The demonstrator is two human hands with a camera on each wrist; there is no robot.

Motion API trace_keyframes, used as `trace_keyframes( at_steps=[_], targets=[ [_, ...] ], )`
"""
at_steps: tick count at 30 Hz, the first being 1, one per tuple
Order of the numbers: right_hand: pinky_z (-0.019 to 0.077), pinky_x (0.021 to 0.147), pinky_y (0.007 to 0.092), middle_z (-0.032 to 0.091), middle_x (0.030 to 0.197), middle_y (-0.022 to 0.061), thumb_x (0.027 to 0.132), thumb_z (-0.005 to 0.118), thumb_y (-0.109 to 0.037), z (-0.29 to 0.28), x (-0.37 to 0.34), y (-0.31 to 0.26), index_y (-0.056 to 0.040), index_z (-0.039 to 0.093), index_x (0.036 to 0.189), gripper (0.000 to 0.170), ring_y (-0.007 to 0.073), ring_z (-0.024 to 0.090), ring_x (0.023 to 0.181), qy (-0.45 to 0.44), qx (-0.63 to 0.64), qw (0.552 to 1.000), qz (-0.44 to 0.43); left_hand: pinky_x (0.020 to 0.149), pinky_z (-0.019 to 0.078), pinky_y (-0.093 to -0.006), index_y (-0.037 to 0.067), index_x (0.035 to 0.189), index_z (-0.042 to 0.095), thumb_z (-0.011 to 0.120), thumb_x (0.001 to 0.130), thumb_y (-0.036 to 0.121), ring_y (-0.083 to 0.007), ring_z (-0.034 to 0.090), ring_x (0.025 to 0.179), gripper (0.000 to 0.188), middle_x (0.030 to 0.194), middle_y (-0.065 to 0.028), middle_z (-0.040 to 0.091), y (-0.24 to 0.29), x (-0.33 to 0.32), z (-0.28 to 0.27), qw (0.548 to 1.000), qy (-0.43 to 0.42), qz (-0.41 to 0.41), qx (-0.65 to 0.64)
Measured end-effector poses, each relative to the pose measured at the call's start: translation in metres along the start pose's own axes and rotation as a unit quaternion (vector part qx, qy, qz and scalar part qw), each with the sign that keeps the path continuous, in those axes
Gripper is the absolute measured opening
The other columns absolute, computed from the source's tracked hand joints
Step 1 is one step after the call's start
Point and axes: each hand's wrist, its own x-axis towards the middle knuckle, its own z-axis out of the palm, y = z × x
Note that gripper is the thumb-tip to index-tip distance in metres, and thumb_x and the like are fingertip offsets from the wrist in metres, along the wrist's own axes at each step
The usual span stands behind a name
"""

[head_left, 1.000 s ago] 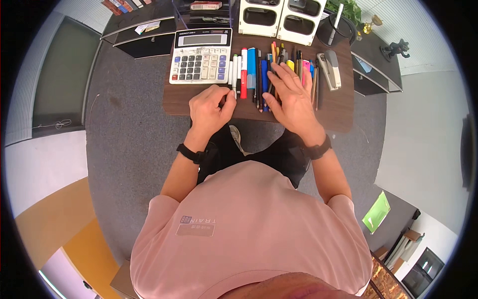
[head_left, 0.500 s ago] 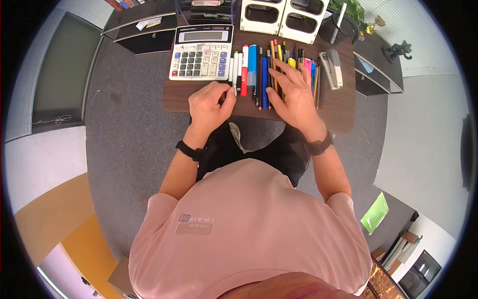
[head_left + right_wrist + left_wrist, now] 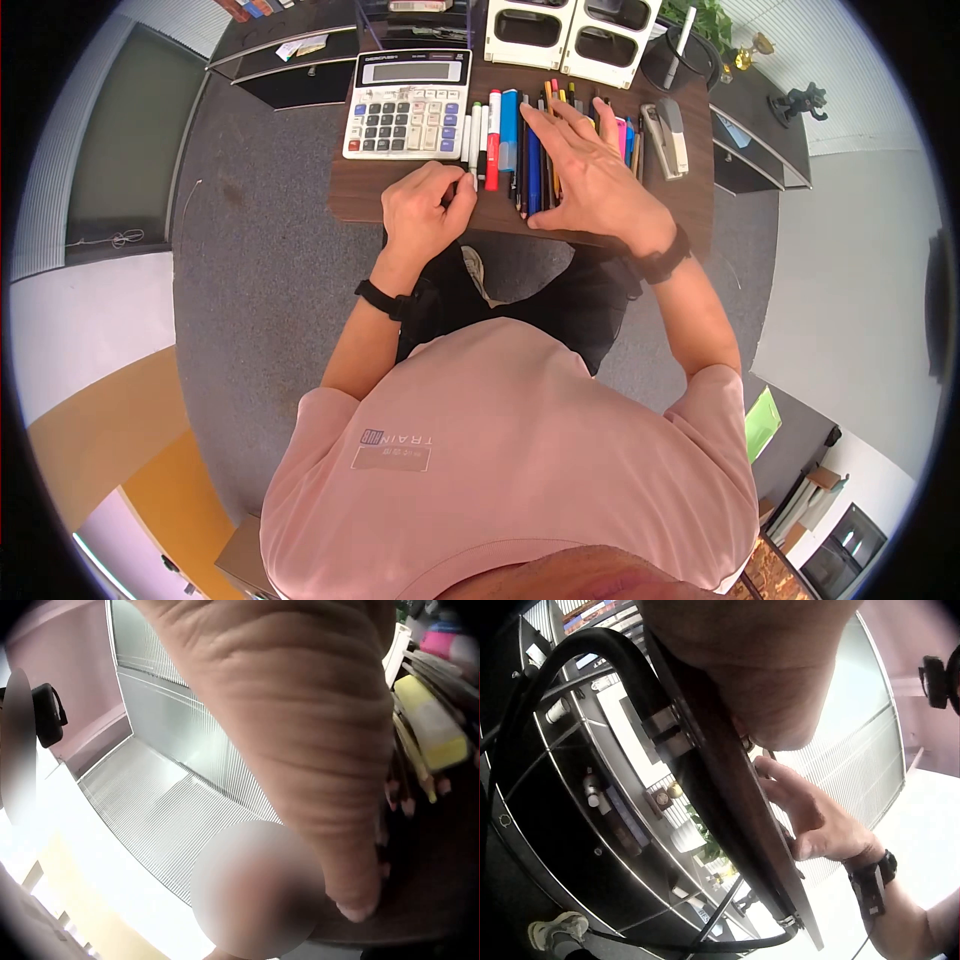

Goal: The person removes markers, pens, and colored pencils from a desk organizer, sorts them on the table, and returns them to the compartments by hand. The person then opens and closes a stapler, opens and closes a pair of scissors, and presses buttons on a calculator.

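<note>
In the head view, a row of pens, pencils and markers lies side by side on the brown table (image 3: 370, 195). My left hand (image 3: 425, 210) rests at the table's front edge with curled fingers, its thumb and index finger by the lower ends of the white markers (image 3: 474, 145). A red marker (image 3: 492, 150) and a light-blue one (image 3: 509, 125) lie between the hands. My right hand (image 3: 600, 185) spreads over the pencils, thumb near the lower end of the dark-blue pens (image 3: 533, 175), hiding part of the row. The right wrist view shows a yellow highlighter (image 3: 431, 724) beside this hand.
A calculator (image 3: 408, 105) lies left of the row and a stapler (image 3: 665, 140) right of it. White holders (image 3: 600, 45) and a black mesh pen cup (image 3: 660, 65) stand behind. A dark cabinet (image 3: 290, 85) is at the left.
My right hand has turned, its index finger and thumb shifting left toward the blue pens and its elbow moving outward. My left hand stays nearly where it was.
</note>
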Motion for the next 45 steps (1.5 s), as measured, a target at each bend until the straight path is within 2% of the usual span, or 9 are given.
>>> trace_keyframes(
  at_steps=[10,14,17,22,25,30,32,34,45],
  targets=[
    [0.0125,0.144,0.0653,0.052,0.171,0.0319,0.059,0.107,-0.049,0.003,0.014,-0.001,-0.0011,0.034,0.179,0.148,0.047,0.04,0.168,-0.066,-0.043,0.997,-0.005,0.059,0.0552,-0.0354,0.004,0.092,0.079,0.085,0.097,0.006,-0.0216,0.072,0.062,0.009,0.078,-0.0075,0.074,0.0,0.001,0.0,1.0,-0.003,0.004,-0.007],
    [0.0124,0.144,0.0651,0.051,0.171,0.0317,0.058,0.107,-0.048,-0.001,0.016,0.002,-0.0011,0.034,0.179,0.149,0.0475,0.04,0.168,-0.088,-0.049,0.995,-0.009,0.059,0.0552,-0.0353,0.003,0.091,0.079,0.086,0.097,0.006,-0.0215,0.071,0.062,0.009,0.078,-0.0072,0.073,0.001,0.002,-0.001,1.0,-0.007,0.003,-0.011],
    [0.0125,0.143,0.0655,0.052,0.169,0.0307,0.057,0.107,-0.039,0.002,0.015,0.006,-0.0054,0.033,0.18,0.147,0.0482,0.04,0.167,-0.087,-0.052,0.994,-0.029,0.059,0.0546,-0.0353,0.003,0.092,0.079,0.085,0.097,0.006,-0.0216,0.071,0.061,0.009,0.077,-0.0072,0.072,0.001,0.002,-0.001,1.0,0.001,0.008,-0.014],
    [0.0148,0.143,0.0662,0.054,0.165,0.0306,0.06,0.104,-0.036,0.001,0.018,0.008,-0.0054,0.035,0.179,0.141,0.0485,0.042,0.165,-0.087,-0.038,0.995,-0.022,0.058,0.0534,-0.0353,0.003,0.092,0.079,0.085,0.097,0.007,-0.0217,0.07,0.06,0.009,0.076,-0.0075,0.072,0.003,0.002,-0.002,1.0,0.001,0.007,-0.01],
    [0.0144,0.143,0.0655,0.056,0.163,0.0295,0.062,0.103,-0.045,-0.002,0.018,0.005,-0.0002,0.039,0.177,0.139,0.0469,0.043,0.164,-0.08,-0.039,0.996,-0.017,0.058,0.0531,-0.0351,0.003,0.091,0.079,0.085,0.097,0.007,-0.0215,0.069,0.06,0.009,0.077,-0.0075,0.072,0.003,0.003,-0.002,1.0,0.002,0.008,-0.008],
    [0.0144,0.143,0.0657,0.055,0.164,0.03,0.064,0.102,-0.047,0.007,0.011,0.007,0.0003,0.04,0.176,0.137,0.0472,0.042,0.165,-0.054,-0.025,0.998,-0.021,0.058,0.0534,-0.0347,0.004,0.091,0.08,0.085,0.097,0.008,-0.0213,0.069,0.061,0.009,0.076,-0.0075,0.072,0.001,0.001,0.0,1.0,-0.002,0.008,-0.011],
    [0.0144,0.143,0.0657,0.055,0.165,0.0303,0.064,0.101,-0.048,0.01,0.01,0.007,0.0004,0.04,0.176,0.136,0.0473,0.042,0.165,-0.043,-0.022,0.999,-0.025,0.063,0.0577,-0.04,0.004,0.09,0.08,0.086,0.094,0.01,-0.0296,0.073,0.067,0.009,0.08,-0.009,0.074,0.003,0.001,-0.001,1.0,-0.009,-0.016,-0.005],
    [0.0145,0.143,0.0658,0.054,0.166,0.0307,0.065,0.101,-0.049,0.011,0.01,0.006,0.0002,0.04,0.176,0.136,0.0473,0.041,0.166,-0.042,-0.023,0.999,-0.015,0.063,0.0576,-0.0399,0.004,0.09,0.08,0.086,0.094,0.01,-0.0295,0.073,0.066,0.009,0.08,-0.0089,0.074,0.003,0.001,-0.001,1.0,-0.008,-0.016,-0.004],
    [0.0176,0.141,0.0654,0.056,0.163,0.0285,0.064,0.102,-0.044,-0.018,0.01,0.013,-0.0008,0.04,0.176,0.135,0.0469,0.044,0.162,0.005,0.015,1.0,-0.022,0.06,0.0558,-0.0391,0.005,0.089,0.079,0.085,0.095,0.011,-0.0278,0.071,0.064,0.01,0.079,-0.0077,0.074,0.0,0.0,0.001,1.0,-0.001,-0.012,-0.004]
  ],
)
